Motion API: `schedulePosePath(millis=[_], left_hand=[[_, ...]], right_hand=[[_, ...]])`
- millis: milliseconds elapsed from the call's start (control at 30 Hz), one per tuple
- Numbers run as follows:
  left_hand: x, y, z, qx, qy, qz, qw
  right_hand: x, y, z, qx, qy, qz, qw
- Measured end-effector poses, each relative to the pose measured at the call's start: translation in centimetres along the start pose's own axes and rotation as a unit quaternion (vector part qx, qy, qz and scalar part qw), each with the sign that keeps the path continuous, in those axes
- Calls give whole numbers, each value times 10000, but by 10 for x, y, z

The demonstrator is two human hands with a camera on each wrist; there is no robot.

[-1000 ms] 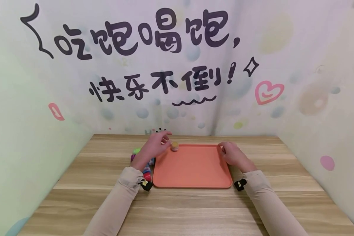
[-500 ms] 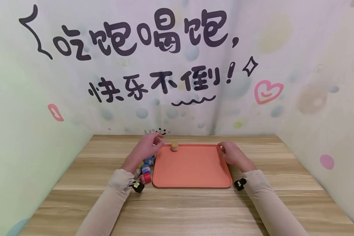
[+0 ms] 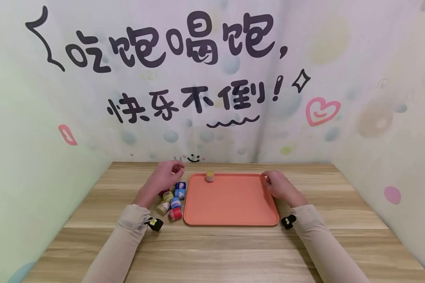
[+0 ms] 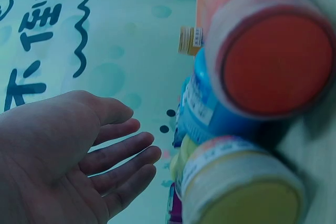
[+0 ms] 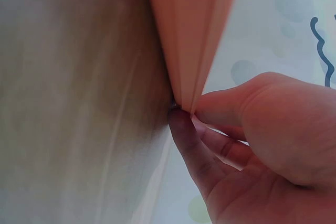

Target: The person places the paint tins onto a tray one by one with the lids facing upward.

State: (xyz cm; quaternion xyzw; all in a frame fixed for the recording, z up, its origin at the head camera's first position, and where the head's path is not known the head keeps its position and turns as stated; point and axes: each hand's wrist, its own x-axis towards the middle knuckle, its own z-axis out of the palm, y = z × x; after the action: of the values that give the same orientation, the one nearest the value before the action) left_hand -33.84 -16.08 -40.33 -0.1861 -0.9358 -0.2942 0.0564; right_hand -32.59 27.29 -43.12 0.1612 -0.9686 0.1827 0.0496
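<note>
An orange-pink tray (image 3: 230, 201) lies on the table, with one small gold-lidded jar (image 3: 210, 176) standing in its far left corner. My left hand (image 3: 161, 175) hovers over a group of small jars at the tray's left and holds nothing; its fingers (image 4: 123, 158) are loosely extended in the left wrist view. Among those jars are a red jar (image 3: 175, 214), a blue jar (image 3: 176, 203), a gold jar (image 3: 163, 208) and a dark blue jar (image 3: 180, 185). Others are partly hidden under the hand. My right hand (image 3: 280, 186) pinches the tray's far right corner between thumb and finger.
The wood-grain table (image 3: 233, 255) ends at a printed wall cloth (image 3: 212, 137) behind the tray. Pale side walls close in on the left and right. Each wrist wears a black strap-on device, such as the left wrist device (image 3: 155, 224).
My left hand has drawn away leftward from the jar on the tray to above the jar group, baring more of those jars. The right hand keeps its place at the tray corner.
</note>
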Motion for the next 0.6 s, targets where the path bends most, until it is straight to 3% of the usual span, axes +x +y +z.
schedulePosePath(millis=[133, 367, 600], left_hand=[[-1, -5, -1, 57, 40, -79, 9999], [3, -17, 10, 432, 142, -305, 9985], [5, -20, 18, 649, 8, -595, 9961]], right_hand=[[1, 0, 1, -5, 5, -23, 10000], [0, 4, 4, 35, 75, -98, 9999], [1, 4, 3, 123, 12, -64, 9999]])
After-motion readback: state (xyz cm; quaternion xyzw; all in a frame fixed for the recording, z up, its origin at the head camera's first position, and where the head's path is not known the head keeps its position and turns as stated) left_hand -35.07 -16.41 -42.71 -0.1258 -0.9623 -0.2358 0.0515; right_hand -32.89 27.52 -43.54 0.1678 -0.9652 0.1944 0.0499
